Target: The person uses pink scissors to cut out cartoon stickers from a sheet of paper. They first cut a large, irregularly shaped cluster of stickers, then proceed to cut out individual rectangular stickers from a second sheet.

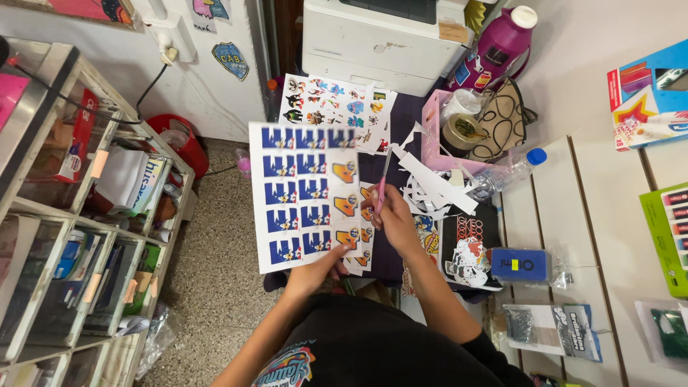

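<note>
My left hand (316, 269) holds up a white sheet of printed stickers (297, 193) by its lower edge; the sheet bears rows of blue pictures and a column of orange ones. My right hand (393, 217) grips pink-handled scissors (382, 185), whose blades point up along the right side of the sheet, beside the orange stickers. A second sticker sheet (337, 107) with many small coloured figures lies flat behind it on a dark tabletop (403, 115). White paper offcuts (437, 188) are piled just right of the scissors.
A white printer (380, 39) stands at the back, with a magenta thermos (498, 46), a pink box (432, 136), a plastic bottle (510, 170) and a blue box (519, 264) to the right. Glass display shelves (72, 215) line the left. A red bucket (183, 142) sits on the speckled floor.
</note>
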